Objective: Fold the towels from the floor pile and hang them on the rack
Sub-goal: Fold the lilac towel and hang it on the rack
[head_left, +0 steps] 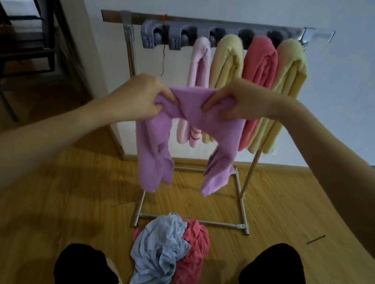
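A purple towel [190, 109] hangs in the air in front of the rack, its two ends drooping down. My left hand [140, 97] grips its upper left part and my right hand [234, 103] pinches its upper right part. The metal rack [248, 178] stands against the white wall with grey clips [154, 34] along its top bar. On it hang a pale pink towel [199, 62], a yellow towel [227, 62], a coral towel [261, 66] and another yellow towel [291, 69]. The floor pile holds a light blue towel [159, 250] and a coral towel [193, 253].
My knees in black trousers [269, 277] flank the pile on the wooden floor [61, 186]. A dark chair [29, 51] stands at the left beyond a wall corner. Two grey clips at the rack's left end carry nothing.
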A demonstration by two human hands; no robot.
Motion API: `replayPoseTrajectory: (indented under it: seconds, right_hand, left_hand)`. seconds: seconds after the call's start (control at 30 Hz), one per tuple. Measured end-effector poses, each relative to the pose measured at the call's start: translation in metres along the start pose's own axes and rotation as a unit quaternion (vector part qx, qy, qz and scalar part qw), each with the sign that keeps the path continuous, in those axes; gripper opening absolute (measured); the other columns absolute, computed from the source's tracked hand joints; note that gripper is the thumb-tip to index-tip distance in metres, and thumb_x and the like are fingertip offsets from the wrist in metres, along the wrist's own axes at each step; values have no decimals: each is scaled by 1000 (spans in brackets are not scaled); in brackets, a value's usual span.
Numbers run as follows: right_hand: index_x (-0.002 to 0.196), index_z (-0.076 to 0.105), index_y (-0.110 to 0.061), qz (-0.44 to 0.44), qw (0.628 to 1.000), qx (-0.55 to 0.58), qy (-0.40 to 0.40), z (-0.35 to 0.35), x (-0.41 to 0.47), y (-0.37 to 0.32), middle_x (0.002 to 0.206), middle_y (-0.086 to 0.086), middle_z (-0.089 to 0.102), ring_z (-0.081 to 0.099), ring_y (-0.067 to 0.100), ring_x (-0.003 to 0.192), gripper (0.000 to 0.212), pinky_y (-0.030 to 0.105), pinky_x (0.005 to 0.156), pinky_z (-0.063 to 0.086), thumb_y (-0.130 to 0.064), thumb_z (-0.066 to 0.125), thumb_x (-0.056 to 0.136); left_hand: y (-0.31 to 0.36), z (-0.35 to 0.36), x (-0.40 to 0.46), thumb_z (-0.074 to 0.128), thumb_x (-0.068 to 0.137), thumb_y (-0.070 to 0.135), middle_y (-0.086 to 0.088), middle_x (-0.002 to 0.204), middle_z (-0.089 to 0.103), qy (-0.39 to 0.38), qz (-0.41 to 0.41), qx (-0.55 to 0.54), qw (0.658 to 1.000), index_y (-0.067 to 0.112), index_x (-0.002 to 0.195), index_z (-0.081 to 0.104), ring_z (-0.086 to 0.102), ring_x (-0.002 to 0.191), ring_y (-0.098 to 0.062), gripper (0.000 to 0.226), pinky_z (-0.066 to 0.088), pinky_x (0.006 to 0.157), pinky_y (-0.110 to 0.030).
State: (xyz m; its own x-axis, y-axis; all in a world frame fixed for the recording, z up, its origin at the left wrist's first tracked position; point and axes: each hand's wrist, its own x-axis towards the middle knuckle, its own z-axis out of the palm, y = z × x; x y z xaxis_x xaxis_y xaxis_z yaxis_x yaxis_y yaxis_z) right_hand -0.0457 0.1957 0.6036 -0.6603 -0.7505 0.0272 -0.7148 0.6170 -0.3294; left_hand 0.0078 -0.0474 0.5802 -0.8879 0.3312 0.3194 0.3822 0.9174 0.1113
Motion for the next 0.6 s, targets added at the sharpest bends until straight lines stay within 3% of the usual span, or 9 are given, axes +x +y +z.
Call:
replayPoseTrajectory:
  seconds: [0.07,0.17,0.3,0.43,0.6]
  right_hand:
    - [114,69,-24,-6,997,-41,59,-22,10,-2,103,-3,69,58,11,89,46,9,74,42,3,60,78]
    - [113,70,-20,-3,987,-94,133,-51,24,-4,98,-3,67,53,11,86,46,1,67,34,4,56,77]
    - [112,71,-18,35,969,-116,217,-78,48,-3,109,6,69,55,16,91,48,18,78,37,2,50,73]
    - [110,71,-21,84,949,-134,272,-85,80,4,114,10,67,60,32,103,47,33,83,50,-10,48,70]
    - [117,63,-9,174,920,-173,306,-74,112,22,119,16,60,57,35,111,38,39,83,47,-9,63,79]
  left_hand:
    - [-3,-13,15,60,87,5,-2,93,69,52,10,9,999,24,117,66,57,75,-11,36,41,73,-23]
    - [-7,-33,42,57,87,2,-8,97,71,109,34,32,993,21,117,67,63,83,-22,37,47,80,-31]
    - [-22,-50,80,51,86,-1,-17,106,69,181,27,116,976,22,120,65,63,95,-37,43,52,84,-44]
    - [-35,-52,112,53,83,0,-23,101,67,184,1,148,972,25,119,65,62,91,-43,46,52,75,-44]
    - [-42,-32,146,58,84,11,-21,97,67,173,-9,153,973,15,115,63,64,88,-41,32,54,71,-46]
